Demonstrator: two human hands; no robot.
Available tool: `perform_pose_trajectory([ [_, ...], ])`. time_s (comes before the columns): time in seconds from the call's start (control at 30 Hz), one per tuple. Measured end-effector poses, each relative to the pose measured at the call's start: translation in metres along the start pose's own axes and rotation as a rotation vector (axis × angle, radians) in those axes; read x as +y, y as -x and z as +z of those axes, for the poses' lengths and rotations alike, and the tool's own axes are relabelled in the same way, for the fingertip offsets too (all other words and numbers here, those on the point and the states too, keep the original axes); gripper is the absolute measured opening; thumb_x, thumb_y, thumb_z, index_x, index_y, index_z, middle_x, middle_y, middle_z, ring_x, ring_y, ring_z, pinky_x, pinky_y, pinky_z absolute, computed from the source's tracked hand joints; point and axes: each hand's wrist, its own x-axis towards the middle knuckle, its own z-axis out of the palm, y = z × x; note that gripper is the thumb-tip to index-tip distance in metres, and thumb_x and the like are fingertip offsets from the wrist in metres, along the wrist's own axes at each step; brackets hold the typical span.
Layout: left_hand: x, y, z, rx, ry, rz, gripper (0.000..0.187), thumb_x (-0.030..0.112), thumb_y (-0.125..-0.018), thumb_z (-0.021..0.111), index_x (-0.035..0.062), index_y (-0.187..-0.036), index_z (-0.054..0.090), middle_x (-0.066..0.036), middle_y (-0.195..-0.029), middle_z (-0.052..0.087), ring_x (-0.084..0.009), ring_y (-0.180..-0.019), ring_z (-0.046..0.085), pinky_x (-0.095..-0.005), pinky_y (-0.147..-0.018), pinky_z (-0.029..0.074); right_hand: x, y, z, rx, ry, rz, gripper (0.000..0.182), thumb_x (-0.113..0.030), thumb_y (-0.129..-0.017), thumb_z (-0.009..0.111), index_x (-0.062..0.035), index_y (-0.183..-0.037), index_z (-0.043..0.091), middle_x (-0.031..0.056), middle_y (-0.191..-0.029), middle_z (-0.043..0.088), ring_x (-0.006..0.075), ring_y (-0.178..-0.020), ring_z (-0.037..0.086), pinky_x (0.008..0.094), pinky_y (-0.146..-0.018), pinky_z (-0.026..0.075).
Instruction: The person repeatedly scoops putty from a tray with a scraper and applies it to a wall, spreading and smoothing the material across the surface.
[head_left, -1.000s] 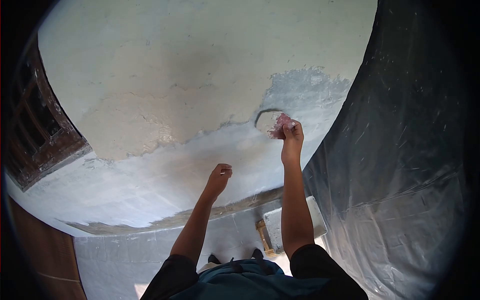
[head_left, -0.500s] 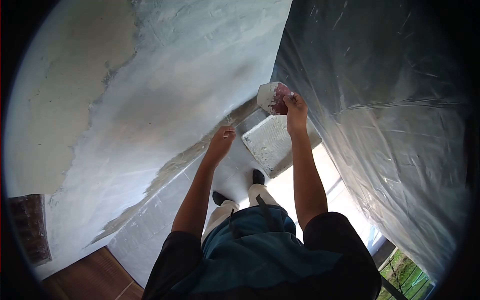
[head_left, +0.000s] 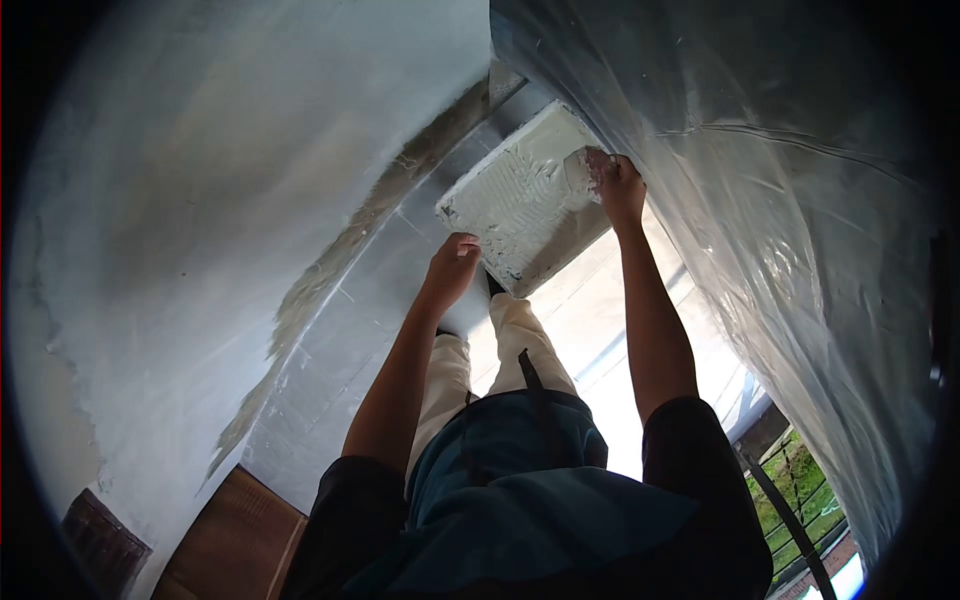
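Observation:
My right hand (head_left: 622,188) is closed on a flat scraper (head_left: 582,172), reddish near the fingers and smeared with whitish plaster. It holds the scraper over the right side of a rectangular tray (head_left: 585,225). Wet white plaster (head_left: 515,185) with ridged marks covers much of the tray. My left hand (head_left: 455,265) has its fingers curled in, with the fingertips close to the tray's near left corner; nothing shows in them.
A wall (head_left: 270,170) partly coated in grey-white plaster rises on the left. Wrinkled plastic sheeting (head_left: 780,240) hangs on the right. A brown panel (head_left: 235,535) lies at lower left. My legs (head_left: 530,345) stand on pale floor, just below the tray.
My right hand has brought the scraper down and right, from above the tray's far edge to over its right side. The view has tipped and the tray looks nearer; my left hand is now beside it.

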Motion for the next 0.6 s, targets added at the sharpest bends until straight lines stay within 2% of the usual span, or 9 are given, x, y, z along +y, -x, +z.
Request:
perform_pose_trajectory([
  [0.13, -0.021, 0.005, 0.012, -0.001, 0.018, -0.077, 0.031, 0.02, -0.087, 0.054, 0.0024, -0.113, 0.052, -0.01, -0.104, 0.058, -0.0154, -0.089, 0.057, -0.0286, -0.075, 0.043, 0.035, -0.005, 0.033, -0.006, 0.088, -0.019, 0.023, -0.014, -0.078, 0.054, -0.004, -0.098, 0.061, 0.0216, -0.091, 0.063, 0.039, -0.088, 0.06, 0.0458, -0.078, 0.047],
  [0.2, -0.027, 0.007, 0.015, -0.004, 0.021, -0.141, 0.031, 0.02, -0.087, 0.054, 0.0029, -0.112, 0.052, -0.009, -0.104, 0.058, -0.0152, -0.089, 0.057, -0.0282, -0.075, 0.043, 0.046, -0.008, 0.048, 0.057, 0.171, -0.042, 0.025, -0.015, -0.078, 0.054, -0.0039, -0.099, 0.061, 0.0213, -0.089, 0.064, 0.0399, -0.087, 0.06, 0.0464, -0.078, 0.047],
  [0.37, -0.051, 0.015, 0.016, -0.002, 0.009, -0.241, 0.031, 0.021, -0.088, 0.053, 0.0041, -0.113, 0.052, -0.008, -0.105, 0.059, -0.0152, -0.09, 0.057, -0.0289, -0.076, 0.043, 0.057, -0.012, 0.071, 0.065, 0.197, -0.005, 0.027, -0.011, -0.077, 0.049, -0.0033, -0.1, 0.062, 0.0236, -0.089, 0.063, 0.0424, -0.084, 0.061, 0.0481, -0.078, 0.048],
  [0.6, -0.048, 0.019, 0.018, -0.016, 0.054, -0.322, 0.032, 0.022, -0.088, 0.05, 0.004, -0.114, 0.051, -0.008, -0.105, 0.059, -0.0159, -0.093, 0.056, -0.0312, -0.078, 0.043, 0.068, -0.016, 0.087, 0.095, 0.183, -0.021, 0.027, -0.013, -0.077, 0.05, -0.0038, -0.1, 0.062, 0.0238, -0.088, 0.063, 0.0419, -0.082, 0.061, 0.0472, -0.076, 0.049],
])
